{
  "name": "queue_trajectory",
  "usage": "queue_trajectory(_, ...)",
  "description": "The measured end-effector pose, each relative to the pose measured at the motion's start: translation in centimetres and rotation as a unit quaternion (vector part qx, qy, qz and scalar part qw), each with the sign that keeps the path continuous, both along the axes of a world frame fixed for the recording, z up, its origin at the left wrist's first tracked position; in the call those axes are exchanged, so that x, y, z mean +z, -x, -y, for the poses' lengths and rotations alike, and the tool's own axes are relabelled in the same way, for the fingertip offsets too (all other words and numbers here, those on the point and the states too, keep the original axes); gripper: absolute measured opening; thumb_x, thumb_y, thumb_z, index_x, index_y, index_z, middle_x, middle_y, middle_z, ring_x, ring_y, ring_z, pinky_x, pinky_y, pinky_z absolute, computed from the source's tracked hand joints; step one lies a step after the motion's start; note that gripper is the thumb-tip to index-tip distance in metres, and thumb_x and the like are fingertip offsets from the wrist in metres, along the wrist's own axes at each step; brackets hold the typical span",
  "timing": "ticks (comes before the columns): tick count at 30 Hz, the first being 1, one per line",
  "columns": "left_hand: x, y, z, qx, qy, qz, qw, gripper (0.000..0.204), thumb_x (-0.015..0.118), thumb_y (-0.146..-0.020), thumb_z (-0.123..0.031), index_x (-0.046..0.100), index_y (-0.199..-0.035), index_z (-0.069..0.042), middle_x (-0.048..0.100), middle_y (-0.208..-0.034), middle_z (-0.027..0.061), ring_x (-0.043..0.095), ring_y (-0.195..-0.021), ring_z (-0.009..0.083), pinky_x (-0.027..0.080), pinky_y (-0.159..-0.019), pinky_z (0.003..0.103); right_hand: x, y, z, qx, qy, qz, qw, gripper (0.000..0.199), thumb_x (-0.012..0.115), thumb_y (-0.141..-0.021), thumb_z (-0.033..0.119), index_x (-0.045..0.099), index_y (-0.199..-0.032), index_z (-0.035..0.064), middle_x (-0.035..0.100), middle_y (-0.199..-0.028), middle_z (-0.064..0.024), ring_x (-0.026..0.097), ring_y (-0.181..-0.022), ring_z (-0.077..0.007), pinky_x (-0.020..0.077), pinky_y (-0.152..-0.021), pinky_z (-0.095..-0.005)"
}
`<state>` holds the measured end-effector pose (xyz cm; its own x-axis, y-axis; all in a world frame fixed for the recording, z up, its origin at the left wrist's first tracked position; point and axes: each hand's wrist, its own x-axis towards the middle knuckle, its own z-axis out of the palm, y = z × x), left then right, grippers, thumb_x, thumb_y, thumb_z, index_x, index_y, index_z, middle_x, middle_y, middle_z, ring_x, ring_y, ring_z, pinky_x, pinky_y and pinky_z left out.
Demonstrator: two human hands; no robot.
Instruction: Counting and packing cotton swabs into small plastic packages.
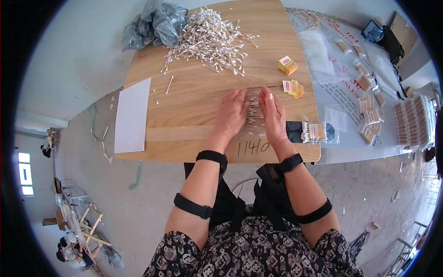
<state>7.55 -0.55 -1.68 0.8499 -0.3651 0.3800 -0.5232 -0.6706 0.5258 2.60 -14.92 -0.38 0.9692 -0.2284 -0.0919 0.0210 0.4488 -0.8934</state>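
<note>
A small bundle of cotton swabs point(253, 115) lies on the wooden table between my two hands, roughly lined up sideways. My left hand point(232, 113) rests against their left ends, fingers stretched out and palm down. On the other side my right hand point(274, 115) stands on its edge, fingers extended and thumb up, beside the right ends. Neither hand is closed round the swabs; the palms partly hide them. Right of my right hand, a clear pack of swabs with a yellow card point(316, 131) lies on a dark strip point(294, 126).
A big loose heap of cotton swabs point(207, 39) lies at the back beside a grey plastic bag point(161, 27). White paper point(132, 115) lies left. Yellow cards point(288, 66) and fanned cards point(294, 87) lie right. A plastic-covered side table point(337, 92) holds several swab packs point(413, 121).
</note>
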Motion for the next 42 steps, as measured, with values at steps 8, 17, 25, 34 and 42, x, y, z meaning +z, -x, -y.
queue_trajectory(8, 0.6, 5.3, -1.9, 0.023, 0.177, -0.059, 0.982, 0.045, 0.048, -0.102, -0.021, 0.042, -0.144, -0.003, 0.043, -0.147, 0.0167, 0.041, -0.135, 0.0294, 0.032, -0.111, 0.038, -1.1, 4.0, -1.6, -0.133, 0.073, 0.04, 0.988, 0.051, 0.042, -0.106, 0.031, 0.043, -0.141, -0.0052, 0.042, -0.148, -0.016, 0.039, -0.137, -0.0224, 0.0286, -0.115, -0.0332)
queue_trajectory(17, 1.5, 6.5, 0.0, 0.079, 0.288, -0.126, 0.946, 0.06, 0.051, -0.1, -0.028, 0.031, -0.15, -0.001, 0.023, -0.159, 0.0173, 0.023, -0.147, 0.0281, 0.02, -0.118, 0.039, -2.1, 1.6, -2.4, -0.143, 0.083, 0.028, 0.986, 0.052, 0.043, -0.105, 0.031, 0.043, -0.14, -0.0073, 0.042, -0.148, -0.0176, 0.038, -0.138, -0.0255, 0.0277, -0.116, -0.0353)
queue_trajectory(25, 3.3, 6.5, -0.8, -0.034, -0.172, -0.066, 0.982, 0.087, 0.068, -0.085, -0.04, 0.025, -0.152, -0.004, 0.02, -0.158, 0.0215, 0.017, -0.148, 0.037, 0.015, -0.119, 0.049, -0.2, 2.4, -0.8, -0.106, -0.084, 0.021, 0.991, 0.059, 0.046, -0.104, 0.036, 0.04, -0.14, -0.0104, 0.045, -0.145, -0.019, 0.042, -0.135, -0.0231, 0.032, -0.116, -0.0342)
queue_trajectory(34, -0.2, 2.9, -0.1, 0.085, 0.232, -0.107, 0.963, 0.068, 0.051, -0.099, -0.036, 0.027, -0.151, 0.001, 0.022, -0.158, 0.0218, 0.019, -0.148, 0.0337, 0.017, -0.119, 0.043, -1.3, 1.4, -1.8, -0.123, 0.018, 0.034, 0.992, 0.057, 0.043, -0.105, 0.038, 0.044, -0.139, -0.0073, 0.047, -0.144, -0.0167, 0.041, -0.135, -0.0231, 0.0295, -0.113, -0.031)
queue_trajectory(42, 1.2, 4.0, 0.2, 0.024, 0.187, -0.1, 0.977, 0.065, 0.046, -0.101, -0.038, 0.029, -0.149, 0.003, 0.026, -0.157, 0.0213, 0.022, -0.147, 0.0341, 0.018, -0.119, 0.043, -0.8, 0.3, -1.6, -0.09, -0.047, 0.016, 0.995, 0.058, 0.041, -0.105, 0.039, 0.044, -0.139, -0.0084, 0.047, -0.144, -0.0184, 0.041, -0.136, -0.0242, 0.0301, -0.113, -0.0335)
